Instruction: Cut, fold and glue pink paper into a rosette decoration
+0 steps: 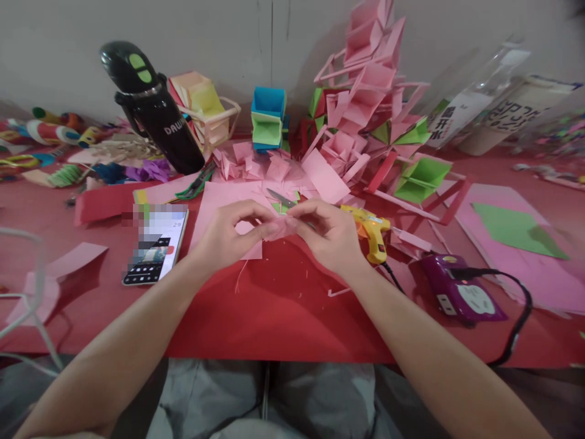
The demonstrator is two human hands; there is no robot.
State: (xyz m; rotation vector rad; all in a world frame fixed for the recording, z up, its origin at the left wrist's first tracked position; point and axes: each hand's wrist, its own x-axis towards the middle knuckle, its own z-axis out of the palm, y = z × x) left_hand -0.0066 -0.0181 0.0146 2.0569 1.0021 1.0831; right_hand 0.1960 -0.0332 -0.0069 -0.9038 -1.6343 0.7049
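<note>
Head view: the left hand and right hand meet above the table, which is covered in matte red paper. Between them is a small, soft-creased pink piece, held just over a flat pink sheet. Each hand's thumb and fingertips are pinched tight on one end of it.

Steel-bladed scissors lie just behind the hands. A yellow plastic glue gun sits beside the right wrist, with a glossy purple power strip and its black cable further right. A phone lies flat to the left of the left hand.

Against the wall stand a shiny black bottle, a blue-and-green paper box and a tall heap of angular pink folded frames.
</note>
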